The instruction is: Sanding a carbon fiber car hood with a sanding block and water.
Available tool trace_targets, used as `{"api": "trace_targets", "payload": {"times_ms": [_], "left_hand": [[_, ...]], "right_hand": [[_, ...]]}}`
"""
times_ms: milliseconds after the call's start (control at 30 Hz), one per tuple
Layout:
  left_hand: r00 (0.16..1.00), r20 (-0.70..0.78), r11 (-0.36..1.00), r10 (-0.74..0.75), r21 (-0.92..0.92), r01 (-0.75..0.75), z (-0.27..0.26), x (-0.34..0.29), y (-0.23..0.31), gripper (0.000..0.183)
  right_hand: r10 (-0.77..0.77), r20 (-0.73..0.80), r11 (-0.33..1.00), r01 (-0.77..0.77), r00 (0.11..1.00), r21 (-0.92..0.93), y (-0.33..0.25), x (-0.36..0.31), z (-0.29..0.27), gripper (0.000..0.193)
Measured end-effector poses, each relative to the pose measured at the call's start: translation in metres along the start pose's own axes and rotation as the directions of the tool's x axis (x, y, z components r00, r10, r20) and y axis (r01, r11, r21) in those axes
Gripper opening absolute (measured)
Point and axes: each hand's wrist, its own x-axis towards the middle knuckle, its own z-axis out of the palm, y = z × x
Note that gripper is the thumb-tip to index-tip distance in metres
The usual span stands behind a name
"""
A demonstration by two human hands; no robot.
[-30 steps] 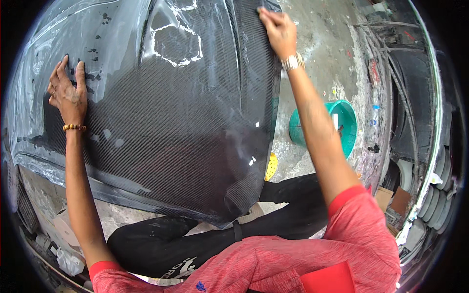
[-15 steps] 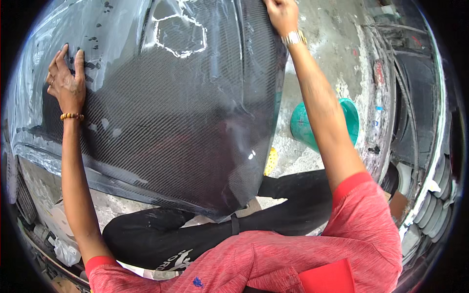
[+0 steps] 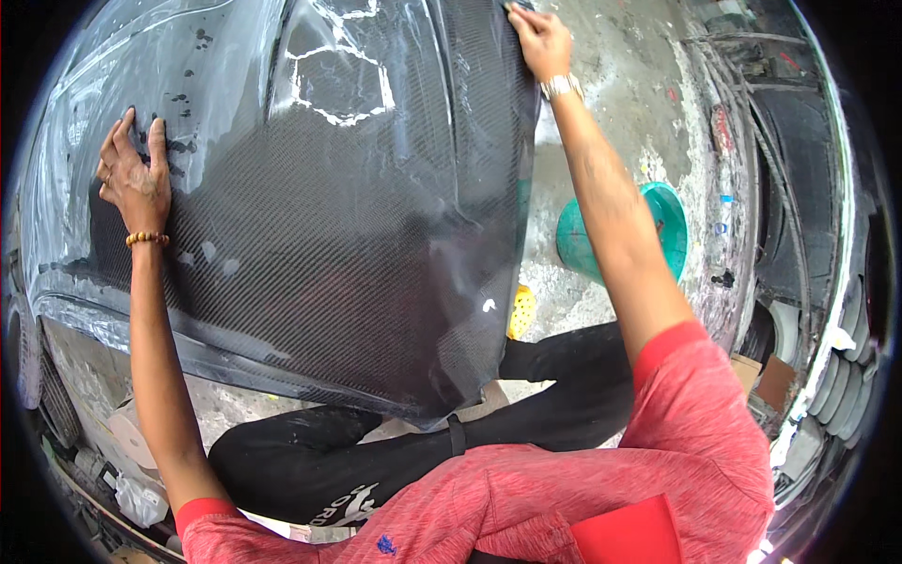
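A large, dark, woven carbon-fibre panel with a glossy curved surface (image 3: 319, 235) is seen spread across the person's lap and fills most of the upper left of the view. Its lower edge is held above the black-trousered legs (image 3: 395, 451). A raised hexagonal contour (image 3: 343, 70) with pale streaks is noted near the panel's top, and black specks are scattered to its left.

The left hand (image 3: 136, 179) is laid flat on the left part of the panel, fingers (image 3: 125, 132) spread wide and pressed to the surface, nothing gripped. A beaded bracelet (image 3: 147, 239) is worn at that wrist.

The right hand (image 3: 540, 38) is placed at the panel's upper right edge, fingers curled narrowly over the rim. Whether a small item is pinched beneath them cannot be told. A metal wristwatch (image 3: 561, 86) is worn on that wrist.

A teal plastic bucket (image 3: 667, 235) is seen on the stained concrete floor (image 3: 639, 113), partly hidden behind the right forearm. A yellow perforated disc (image 3: 521, 310) lies just beside the panel's right edge. A red short-sleeved shirt (image 3: 601, 498) is worn.
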Motion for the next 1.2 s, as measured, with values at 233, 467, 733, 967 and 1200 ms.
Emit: {"api": "trace_targets", "payload": {"times_ms": [233, 467, 733, 967, 1200], "left_hand": [[1.0, 0.016, 0.996, -0.018, 0.082, 0.016, -0.012, -0.009, -0.025, 0.057], [1.0, 0.013, 1.0, 0.005, -0.012, -0.005, 0.005, 0.006, -0.008, 0.058], [0.999, 0.022, 0.988, -0.035, 0.15, 0.031, -0.012, -0.007, -0.043, 0.058], [1.0, 0.005, 1.0, -0.011, 0.02, 0.011, 0.02, 0.011, -0.009, 0.059], [0.996, 0.036, 0.992, -0.079, 0.105, 0.075, 0.014, -0.001, -0.041, 0.06]], "right_hand": [[0.097, 0.002, 0.994, -0.097, 0.995, 0.06, -0.053, -0.126, -0.015, 0.026], [0.021, -0.059, 0.999, -0.023, 0.998, -0.035, 0.014, -0.03, -0.016, 0.025], [0.286, 0.044, 0.938, -0.289, 0.957, 0.193, -0.1, -0.18, -0.04, 0.022], [0.124, -0.077, 0.986, -0.114, 0.989, 0.123, -0.03, -0.085, -0.03, 0.024], [0.324, 0.059, 0.904, -0.327, 0.944, 0.275, -0.143, -0.237, -0.059, 0.023]]}}
